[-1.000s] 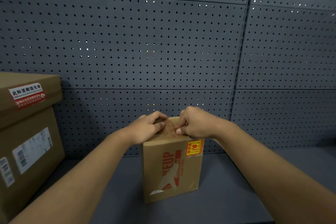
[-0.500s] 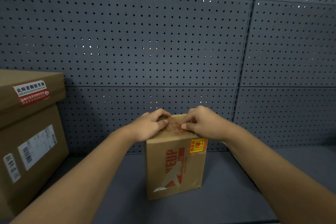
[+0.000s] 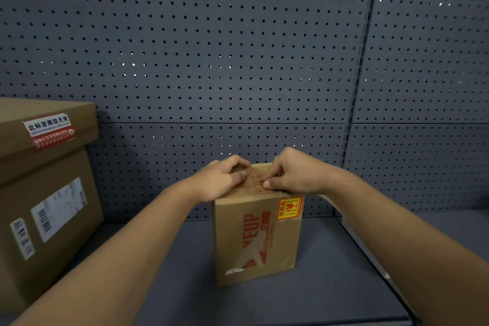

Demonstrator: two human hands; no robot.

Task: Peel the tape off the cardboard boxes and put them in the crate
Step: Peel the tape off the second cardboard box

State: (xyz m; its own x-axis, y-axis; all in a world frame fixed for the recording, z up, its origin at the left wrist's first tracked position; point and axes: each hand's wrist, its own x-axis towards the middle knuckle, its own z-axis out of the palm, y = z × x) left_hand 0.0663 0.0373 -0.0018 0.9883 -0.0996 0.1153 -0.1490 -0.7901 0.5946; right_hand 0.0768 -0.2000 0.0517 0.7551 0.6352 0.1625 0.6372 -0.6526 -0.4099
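A small upright cardboard box [image 3: 254,241] with red print and a yellow-red sticker stands on the grey shelf [image 3: 330,280]. A strip of red-printed tape [image 3: 253,180] runs across its top. My left hand [image 3: 219,180] rests on the top's left side, fingers curled onto the tape. My right hand [image 3: 293,174] sits on the top's right side, its thumb and fingertips pinching at the tape. No crate is in view.
A large cardboard box [image 3: 45,201] with labels and a barcode stands at the left edge of the shelf. A dark perforated panel [image 3: 238,61] forms the back wall right behind the small box.
Both hands have stayed on the box top, with the right fingers working slightly at the tape. The view has shifted a little; the box has not moved.
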